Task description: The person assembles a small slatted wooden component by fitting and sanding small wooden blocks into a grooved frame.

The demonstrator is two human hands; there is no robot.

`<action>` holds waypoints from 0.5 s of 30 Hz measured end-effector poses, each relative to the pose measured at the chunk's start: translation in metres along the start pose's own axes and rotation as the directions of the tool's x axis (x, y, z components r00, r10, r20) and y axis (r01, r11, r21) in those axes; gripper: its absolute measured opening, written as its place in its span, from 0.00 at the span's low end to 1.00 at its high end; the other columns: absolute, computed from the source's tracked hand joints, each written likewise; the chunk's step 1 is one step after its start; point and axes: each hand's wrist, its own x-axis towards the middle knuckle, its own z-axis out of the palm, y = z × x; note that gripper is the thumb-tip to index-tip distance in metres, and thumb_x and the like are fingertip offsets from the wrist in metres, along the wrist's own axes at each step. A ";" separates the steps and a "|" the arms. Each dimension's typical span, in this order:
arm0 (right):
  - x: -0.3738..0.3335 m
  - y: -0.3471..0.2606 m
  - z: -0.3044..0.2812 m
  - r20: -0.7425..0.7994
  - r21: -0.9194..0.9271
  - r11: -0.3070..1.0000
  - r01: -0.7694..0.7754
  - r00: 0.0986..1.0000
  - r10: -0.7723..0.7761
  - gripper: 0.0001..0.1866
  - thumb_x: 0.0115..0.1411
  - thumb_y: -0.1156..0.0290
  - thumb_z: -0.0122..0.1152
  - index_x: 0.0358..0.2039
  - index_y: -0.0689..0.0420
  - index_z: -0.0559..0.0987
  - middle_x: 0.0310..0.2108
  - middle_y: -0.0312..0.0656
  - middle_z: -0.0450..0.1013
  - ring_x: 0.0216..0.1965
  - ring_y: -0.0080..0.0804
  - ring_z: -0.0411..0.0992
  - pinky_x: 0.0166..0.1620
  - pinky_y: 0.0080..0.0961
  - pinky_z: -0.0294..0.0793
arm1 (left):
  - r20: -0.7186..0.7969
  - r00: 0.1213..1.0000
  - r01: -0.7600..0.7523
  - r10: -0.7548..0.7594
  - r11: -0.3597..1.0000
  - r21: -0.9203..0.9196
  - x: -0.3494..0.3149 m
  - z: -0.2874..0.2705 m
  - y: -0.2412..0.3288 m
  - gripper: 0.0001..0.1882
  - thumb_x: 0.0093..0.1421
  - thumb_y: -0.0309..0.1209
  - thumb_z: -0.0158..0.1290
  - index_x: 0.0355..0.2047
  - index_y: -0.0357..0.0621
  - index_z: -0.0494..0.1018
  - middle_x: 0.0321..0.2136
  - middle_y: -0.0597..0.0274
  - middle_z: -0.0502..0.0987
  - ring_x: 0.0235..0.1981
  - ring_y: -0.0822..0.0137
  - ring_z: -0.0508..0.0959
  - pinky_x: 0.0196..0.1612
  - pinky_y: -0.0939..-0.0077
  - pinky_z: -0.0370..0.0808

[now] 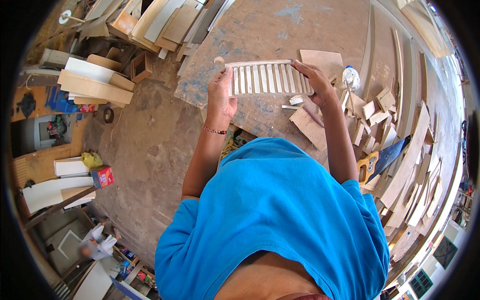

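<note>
A small slatted wooden rack (pixel 270 79), pale with a row of narrow upright slats between two rails, is held up in front of me above the workbench (pixel 250 40). My left hand (pixel 220 92) grips its left end, thumb along the side. At the opposite end my right hand (pixel 317 82) is closed round the edge, fingers at the upper right corner. A flat square board (pixel 322 64) lies on the bench just behind the right hand. Below that hand rests another flat wood piece (pixel 308 127).
Right of my right arm are wood offcuts (pixel 386 99), a clear bottle with a blue cap (pixel 351 78) and a handsaw with a yellow handle (pixel 369 167). Long strips (pixel 411 155) lie farther right. Board stacks (pixel 97 80) stand at the left; a person (pixel 97 246) is at the lower left.
</note>
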 end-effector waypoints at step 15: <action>-0.060 -0.023 0.018 0.212 -0.146 0.877 0.459 0.880 -0.425 0.27 0.44 0.72 0.67 0.46 0.65 0.71 0.37 0.38 0.73 0.37 0.20 0.69 0.45 0.17 0.67 | 0.242 0.872 -0.440 0.426 0.898 0.004 -0.049 0.020 0.035 0.19 0.59 0.24 0.45 0.51 0.32 0.61 0.46 0.49 0.70 0.47 0.67 0.71 0.48 0.74 0.69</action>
